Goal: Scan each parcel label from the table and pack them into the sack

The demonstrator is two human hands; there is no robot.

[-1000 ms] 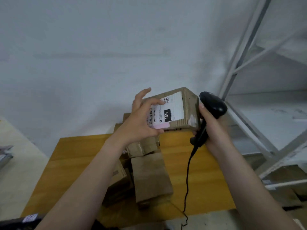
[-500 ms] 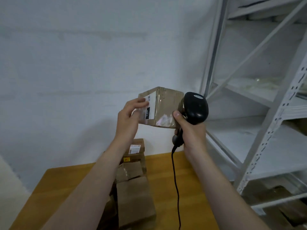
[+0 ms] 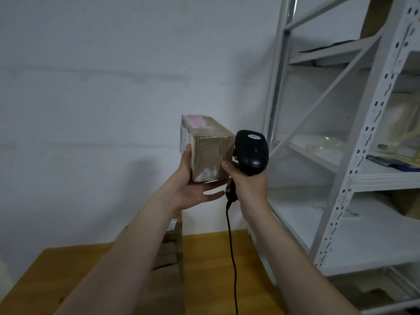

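A small brown cardboard parcel (image 3: pixel 211 155) is held up in front of the white wall, its label side turned away to the left and a pink patch on its top face. My left hand (image 3: pixel 193 189) holds it from below, thumb up along its left side and fingers under its base. My right hand (image 3: pixel 246 185) grips a black corded barcode scanner (image 3: pixel 250 151) just right of the parcel, and its thumb touches the parcel's lower right corner. The sack is not in view.
Several more cardboard parcels (image 3: pixel 171 248) are stacked on the wooden table (image 3: pixel 216 260) below, partly hidden by my left forearm. The scanner cable (image 3: pixel 232 246) hangs down over the table. A white metal shelving rack (image 3: pixel 354 155) stands close on the right.
The parcel has been turned so its label faces away, and my left hand has shifted from its label side to beneath it. My view has tilted up and right, showing more of the rack.
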